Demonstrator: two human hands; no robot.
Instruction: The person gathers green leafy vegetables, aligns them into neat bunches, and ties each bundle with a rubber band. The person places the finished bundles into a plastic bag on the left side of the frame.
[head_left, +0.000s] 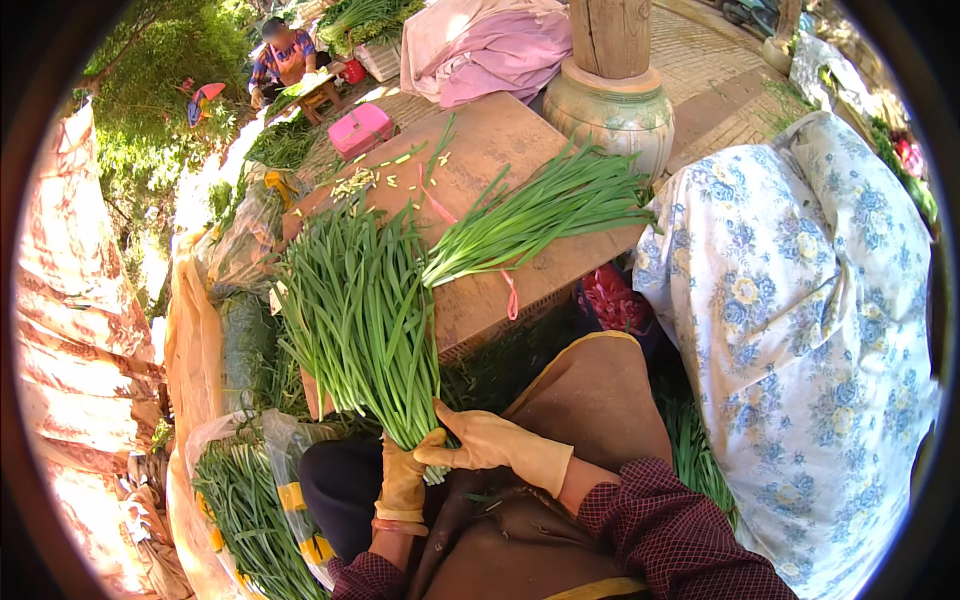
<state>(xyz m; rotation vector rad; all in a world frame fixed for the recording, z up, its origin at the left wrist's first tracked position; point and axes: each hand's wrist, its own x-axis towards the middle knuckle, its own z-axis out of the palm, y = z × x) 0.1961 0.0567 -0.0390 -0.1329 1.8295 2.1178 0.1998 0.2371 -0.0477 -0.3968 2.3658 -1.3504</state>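
Note:
My left hand (403, 480), in a yellowish rubber glove, is closed around the pale stem ends of a large bunch of garlic chives (360, 307). The leaves fan up and away over the left part of a brown board (495, 142). My right hand (480, 442), gloved alike, touches the stem ends from the right with its fingers apart. A smaller bunch of chives (532, 210) lies on the board over a pink tie strip (511, 296), its stem ends towards the lower left. Cut stem pieces (356, 182) are scattered near the board's far left edge.
A plastic bag of chives (247, 510) stands at lower left. Flowered cloth (780, 322) covers a heap on the right. Beyond the board are a glazed pillar base (609, 112), a pink box (360, 130) and pink cloth (487, 45). Another person (285, 60) sits at a small table, upper left.

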